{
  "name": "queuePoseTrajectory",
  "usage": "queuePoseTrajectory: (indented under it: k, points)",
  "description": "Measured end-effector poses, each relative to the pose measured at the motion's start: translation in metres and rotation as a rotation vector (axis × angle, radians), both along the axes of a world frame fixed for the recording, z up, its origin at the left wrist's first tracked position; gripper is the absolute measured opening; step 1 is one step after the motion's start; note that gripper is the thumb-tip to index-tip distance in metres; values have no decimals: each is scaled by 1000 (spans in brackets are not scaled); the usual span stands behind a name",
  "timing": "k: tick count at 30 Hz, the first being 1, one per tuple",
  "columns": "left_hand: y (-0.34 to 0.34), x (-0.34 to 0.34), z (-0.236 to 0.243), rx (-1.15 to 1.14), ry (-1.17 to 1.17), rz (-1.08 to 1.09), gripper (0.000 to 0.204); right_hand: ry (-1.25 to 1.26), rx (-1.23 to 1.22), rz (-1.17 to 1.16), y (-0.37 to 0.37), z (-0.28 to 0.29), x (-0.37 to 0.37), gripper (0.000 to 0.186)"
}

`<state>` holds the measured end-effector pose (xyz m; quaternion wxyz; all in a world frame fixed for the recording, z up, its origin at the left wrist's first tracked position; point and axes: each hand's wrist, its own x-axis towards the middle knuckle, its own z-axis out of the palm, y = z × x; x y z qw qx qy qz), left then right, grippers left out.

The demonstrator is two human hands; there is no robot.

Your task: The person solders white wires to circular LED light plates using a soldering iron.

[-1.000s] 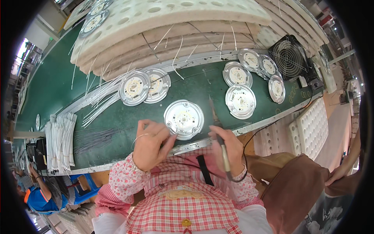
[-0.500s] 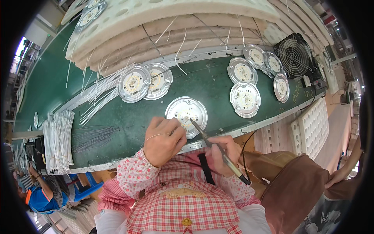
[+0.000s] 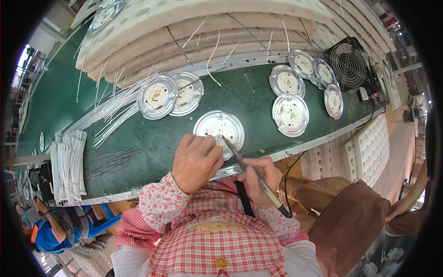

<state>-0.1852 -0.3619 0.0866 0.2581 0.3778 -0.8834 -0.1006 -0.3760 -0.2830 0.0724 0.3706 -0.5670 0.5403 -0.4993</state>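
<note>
A round silver lamp plate with a circuit board (image 3: 226, 123) lies near the bench's front edge. My left hand (image 3: 196, 164) is closed at the plate's lower-left side on a thin wire (image 3: 181, 158), which loops down past the wrist; the fingertips are partly hidden. My right hand (image 3: 258, 180) grips a soldering iron (image 3: 235, 152), its tip at the middle of the board and its cord hanging below the bench edge.
Other lamp plates (image 3: 290, 114) (image 3: 157, 97) sit right and back-left, with white wire bundles (image 3: 67, 166) and grey wires (image 3: 108, 161) left. Foam slabs (image 3: 198, 14) line the back; a black fan (image 3: 346, 62) stands right. Co-workers appear at lower left (image 3: 57, 231) and right (image 3: 406, 198).
My left hand has moved right and up to the plate. The soldering iron in my right hand has swung leftward, its tip now down on the board.
</note>
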Motion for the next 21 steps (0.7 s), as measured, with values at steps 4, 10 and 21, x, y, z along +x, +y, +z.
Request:
queuePoseTrajectory:
  k: [4, 10, 21]
  points:
    - [-4, 0, 4, 101, 60, 14, 13, 6, 8, -25, 1, -2, 5, 15]
    - [-17, 3, -5, 395, 331, 201, 17, 96, -121, -37, -3, -10, 9, 15]
    - [-27, 13, 8, 322, 157, 360, 17, 23, -111, -74, -2, -13, 13, 14]
